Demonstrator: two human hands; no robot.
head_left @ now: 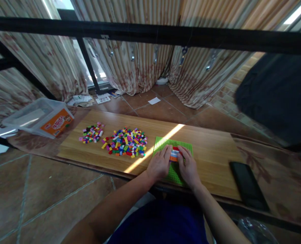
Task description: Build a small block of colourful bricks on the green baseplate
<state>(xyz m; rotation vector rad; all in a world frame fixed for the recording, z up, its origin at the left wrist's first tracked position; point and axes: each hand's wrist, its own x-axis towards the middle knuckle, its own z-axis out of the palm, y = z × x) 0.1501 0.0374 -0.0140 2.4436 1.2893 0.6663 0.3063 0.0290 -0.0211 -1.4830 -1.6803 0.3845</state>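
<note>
On the green studded baseplate (173, 140) sits a small block of joined building bricks (174, 154) with red, white, blue and orange rows. My left hand (160, 164) presses its fingers together against the block's left side. From the right, my right hand (188, 166) curls its fingers around the block's edge, with the fingertips near the red row. Both hands are closed on the block, and they hide its side edges and part of the baseplate. Whether a loose brick lies under the right fingers cannot be made out.
A large pile of mixed bricks (127, 142) lies left of the baseplate, with a smaller pile (92, 133) beyond it. A clear plastic box (38, 117) with an orange label stands at far left. A black phone-like slab (248, 186) lies right. A dark rail (150, 32) crosses behind.
</note>
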